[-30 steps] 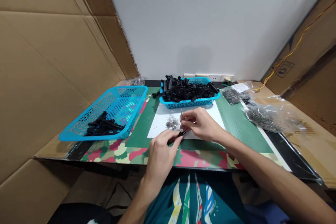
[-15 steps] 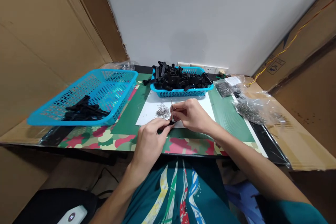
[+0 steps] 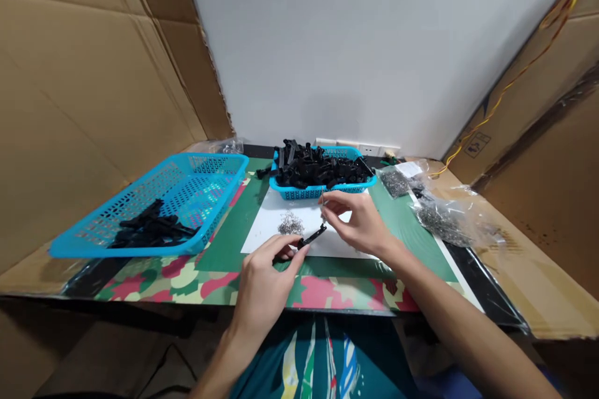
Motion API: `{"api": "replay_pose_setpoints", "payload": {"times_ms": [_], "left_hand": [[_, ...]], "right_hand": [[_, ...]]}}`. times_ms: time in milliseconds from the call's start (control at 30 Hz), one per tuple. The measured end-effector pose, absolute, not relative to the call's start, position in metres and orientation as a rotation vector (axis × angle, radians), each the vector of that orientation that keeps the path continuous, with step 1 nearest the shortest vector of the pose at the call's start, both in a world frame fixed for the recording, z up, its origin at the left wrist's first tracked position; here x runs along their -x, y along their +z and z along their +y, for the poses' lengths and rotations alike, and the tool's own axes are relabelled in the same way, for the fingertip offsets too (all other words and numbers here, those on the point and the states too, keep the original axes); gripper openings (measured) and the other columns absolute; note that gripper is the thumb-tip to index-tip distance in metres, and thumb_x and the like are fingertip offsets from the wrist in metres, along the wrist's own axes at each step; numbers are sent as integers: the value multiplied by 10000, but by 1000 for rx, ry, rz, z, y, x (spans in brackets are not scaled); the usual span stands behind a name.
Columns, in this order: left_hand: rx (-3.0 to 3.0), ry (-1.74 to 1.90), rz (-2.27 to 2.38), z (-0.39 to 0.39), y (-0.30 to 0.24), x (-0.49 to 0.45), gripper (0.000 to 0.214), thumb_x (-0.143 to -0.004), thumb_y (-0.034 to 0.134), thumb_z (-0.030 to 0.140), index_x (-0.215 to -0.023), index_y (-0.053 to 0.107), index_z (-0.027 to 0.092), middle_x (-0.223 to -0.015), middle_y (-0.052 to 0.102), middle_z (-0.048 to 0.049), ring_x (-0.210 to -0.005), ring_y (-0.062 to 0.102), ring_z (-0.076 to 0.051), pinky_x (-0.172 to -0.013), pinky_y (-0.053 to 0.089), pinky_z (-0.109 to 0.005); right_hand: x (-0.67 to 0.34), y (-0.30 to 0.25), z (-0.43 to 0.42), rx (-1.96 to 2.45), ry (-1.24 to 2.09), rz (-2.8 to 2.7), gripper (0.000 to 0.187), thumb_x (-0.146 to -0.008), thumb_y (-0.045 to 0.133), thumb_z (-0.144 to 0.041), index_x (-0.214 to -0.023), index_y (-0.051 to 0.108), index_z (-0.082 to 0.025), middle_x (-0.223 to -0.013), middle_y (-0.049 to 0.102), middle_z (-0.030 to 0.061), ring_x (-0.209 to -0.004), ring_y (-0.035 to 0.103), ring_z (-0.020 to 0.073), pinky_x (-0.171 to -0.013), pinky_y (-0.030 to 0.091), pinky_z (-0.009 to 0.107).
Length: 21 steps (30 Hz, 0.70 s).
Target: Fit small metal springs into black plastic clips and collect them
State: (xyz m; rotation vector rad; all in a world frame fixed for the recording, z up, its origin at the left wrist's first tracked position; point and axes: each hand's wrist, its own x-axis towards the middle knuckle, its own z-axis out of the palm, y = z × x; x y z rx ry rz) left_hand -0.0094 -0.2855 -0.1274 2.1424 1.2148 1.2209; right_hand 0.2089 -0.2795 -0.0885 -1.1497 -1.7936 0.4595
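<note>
My left hand (image 3: 271,268) is closed, pinching one end of a small, narrow black plastic part (image 3: 313,236) between thumb and fingertips. The part's free end points up to the right, above a white sheet. My right hand (image 3: 353,218) is closed around thin metal tweezers (image 3: 322,199), held upright, with the lower tip close to that free end. Whether the tip touches it, I cannot tell. Just left of the tweezers, a pile of tiny metal pieces (image 3: 291,224) lies on the white sheet (image 3: 262,224).
A blue basket (image 3: 322,192) heaped with black parts stands behind the sheet. To the left, a larger blue basket (image 3: 187,248) holds several black parts. Clear bags of small metal pieces (image 3: 442,222) lie on the right. Cardboard walls (image 3: 93,75) flank the table.
The black part now shows more of its length, its free end tilted up to the right. My right hand and the tweezers have shifted right along it. The view has tilted up.
</note>
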Motion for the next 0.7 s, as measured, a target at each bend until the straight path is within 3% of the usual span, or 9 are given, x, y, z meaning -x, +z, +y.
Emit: {"api": "replay_pose_setpoints", "payload": {"times_ms": [167, 333, 400, 467, 567, 633, 700], "left_hand": [[-1955, 1341, 1207, -283, -115, 20, 203, -927, 742, 414, -1010, 755, 229, -828, 734, -9, -693, 658, -179, -668, 542, -278], [-1864, 1583, 1194, -248, -71, 26, 316, -913, 748, 463, -1103, 793, 215, -1027, 787, -55, -789, 689, -192, -733, 563, -292], [-1906, 1593, 1206, -219, -48, 21, 352, -923, 721, 465, -1140, 807, 201, -999, 800, -66, -735, 678, -187, -689, 548, -292], [-1971, 1556, 1232, -182, -27, 11, 360, -937, 682, 420, -1157, 811, 166, -1020, 814, -84, -735, 684, -190, -678, 536, -290], [-2046, 1447, 1307, -125, -4, -9, 359, -1007, 562, 356, -1080, 812, 110, -1063, 823, -103, -917, 729, -246, -793, 557, -311], [-2109, 1310, 1330, -93, 5, -25, 344, -1004, 606, 366, -928, 810, 99, -972, 823, -99, -963, 735, -277, -850, 564, -330], [-2169, 1150, 1364, -69, 9, -40, 295, -1013, 643, 361, -983, 780, 101, -1029, 796, -104, -986, 731, -268, -904, 582, -374]], "right_hand": [[-226, -93, -272, 1437, 23, -2231, 186, -1027, 569, -157, -1117, 729, -183, -947, 748, 74, -865, 681, 203, -700, 429, 283], [-219, -101, -264, 1461, -49, -2482, 184, -1064, 564, -172, -985, 730, -165, -948, 736, 82, -924, 658, 219, -701, 380, 301], [-214, -102, -263, 1478, -32, -2486, 190, -1070, 567, -187, -991, 737, -163, -963, 737, 86, -936, 660, 223, -718, 383, 305], [-210, -101, -263, 1506, -22, -2456, 164, -1059, 599, -212, -1014, 749, -166, -986, 741, 91, -945, 668, 233, -732, 392, 314], [-207, -98, -264, 1519, -26, -2401, 149, -1046, 630, -244, -1044, 763, -178, -1009, 750, 100, -965, 677, 249, -762, 408, 326], [-209, -96, -265, 1516, -31, -2371, 180, -1058, 602, -244, -1032, 768, -179, -984, 752, 103, -949, 677, 247, -769, 410, 325], [-216, -92, -266, 1492, -20, -2342, 225, -1067, 567, -221, -977, 768, -175, -921, 743, 96, -886, 666, 228, -740, 399, 314]]}}
